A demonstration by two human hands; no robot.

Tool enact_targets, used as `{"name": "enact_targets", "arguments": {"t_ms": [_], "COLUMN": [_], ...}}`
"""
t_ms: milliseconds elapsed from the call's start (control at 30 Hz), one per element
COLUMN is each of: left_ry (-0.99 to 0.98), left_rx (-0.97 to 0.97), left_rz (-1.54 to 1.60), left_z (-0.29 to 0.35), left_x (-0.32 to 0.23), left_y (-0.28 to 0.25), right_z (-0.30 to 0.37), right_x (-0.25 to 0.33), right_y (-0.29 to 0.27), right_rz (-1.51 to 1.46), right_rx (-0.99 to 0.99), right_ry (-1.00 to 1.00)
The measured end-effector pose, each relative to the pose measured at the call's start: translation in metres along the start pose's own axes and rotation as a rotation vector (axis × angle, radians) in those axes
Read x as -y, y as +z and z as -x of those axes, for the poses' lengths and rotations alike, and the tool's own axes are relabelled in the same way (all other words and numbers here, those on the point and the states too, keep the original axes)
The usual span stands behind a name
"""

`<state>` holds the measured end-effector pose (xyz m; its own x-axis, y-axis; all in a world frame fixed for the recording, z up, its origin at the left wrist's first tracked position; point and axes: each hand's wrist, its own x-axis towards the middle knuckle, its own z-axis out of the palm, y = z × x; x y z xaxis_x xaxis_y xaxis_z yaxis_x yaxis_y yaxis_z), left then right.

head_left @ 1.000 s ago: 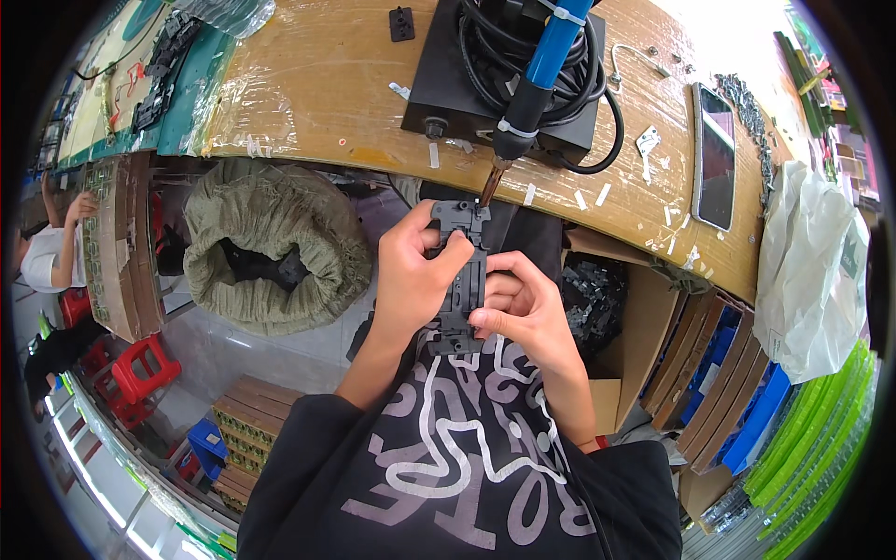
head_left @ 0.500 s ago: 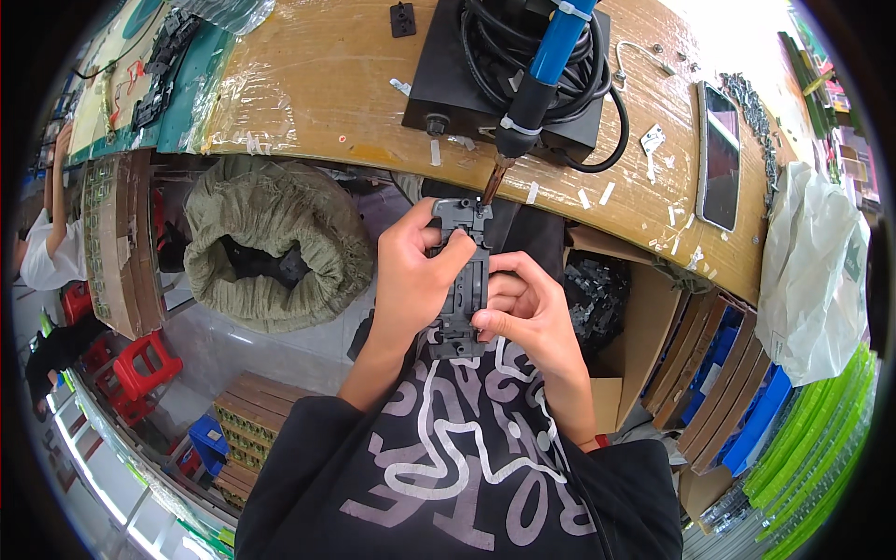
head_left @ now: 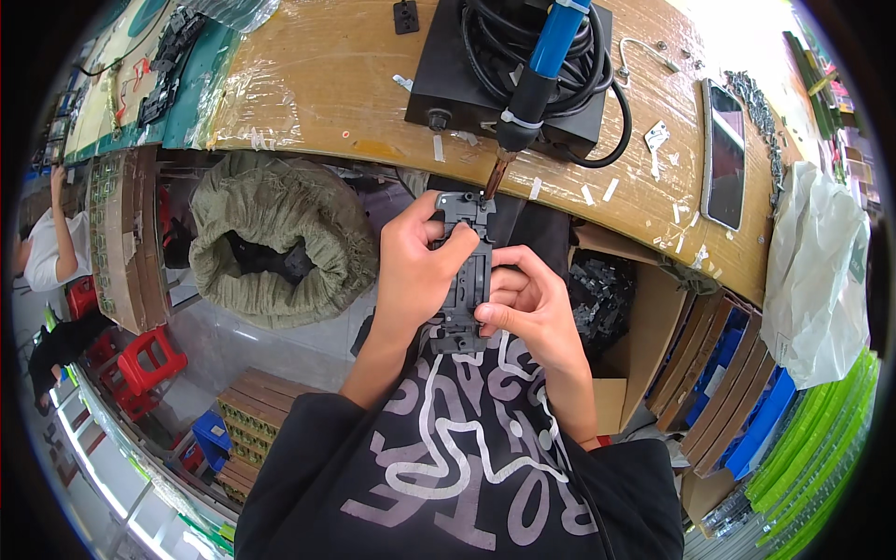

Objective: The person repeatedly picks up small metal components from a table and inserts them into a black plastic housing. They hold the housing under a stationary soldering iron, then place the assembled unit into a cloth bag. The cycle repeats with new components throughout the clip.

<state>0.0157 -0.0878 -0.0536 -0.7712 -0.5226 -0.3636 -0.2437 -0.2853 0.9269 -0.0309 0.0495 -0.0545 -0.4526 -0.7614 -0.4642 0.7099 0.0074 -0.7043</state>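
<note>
A long dark grey moulded plastic part [head_left: 474,280] stands lengthwise between my hands, just off the table's near edge. My left hand [head_left: 417,257] is closed round its upper left side, with the thumb lying across its face. On the lower right edge, my right hand [head_left: 532,308] grips it between thumb and curled fingers. A soldering iron [head_left: 527,103] with a blue handle hangs tip down above the part. Its copper-coloured tip [head_left: 497,175] reaches the part's upper end; whether they touch I cannot tell.
A black box [head_left: 439,89] with coiled cable sits on the table [head_left: 308,93]. To the right lie a phone [head_left: 723,154] and a white bag [head_left: 821,280]. Below the edge are a green fabric sack [head_left: 215,252] and a cardboard carton [head_left: 651,327] of dark parts. Another person [head_left: 56,247] is far left.
The view has shifted slightly. Both hands keep the same grip on the plastic part, and its upper end is at the iron's tip in both frames.
</note>
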Motion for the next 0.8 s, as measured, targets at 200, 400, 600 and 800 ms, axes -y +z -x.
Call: {"name": "enact_targets", "arguments": {"t_ms": [200,400,600,800], "left_ry": [0.009,0.015,-0.007,0.025], "left_rx": [0.012,0.017,0.032,0.032], "left_rz": [0.01,0.015,0.039,0.054], "left_z": [-0.002,-0.001,0.004,0.007], "left_x": [0.001,0.004,0.012,0.01], "left_y": [0.0,-0.001,-0.005,-0.002], "right_z": [-0.001,0.0,0.003,0.007], "right_x": [0.0,-0.001,-0.007,-0.002], "right_y": [0.0,0.0,-0.001,0.001], "right_rz": [0.0,0.014,0.034,0.048], "right_rx": [-0.004,-0.006,-0.006,-0.007], "right_ry": [-0.021,-0.005,0.019,0.001]}}
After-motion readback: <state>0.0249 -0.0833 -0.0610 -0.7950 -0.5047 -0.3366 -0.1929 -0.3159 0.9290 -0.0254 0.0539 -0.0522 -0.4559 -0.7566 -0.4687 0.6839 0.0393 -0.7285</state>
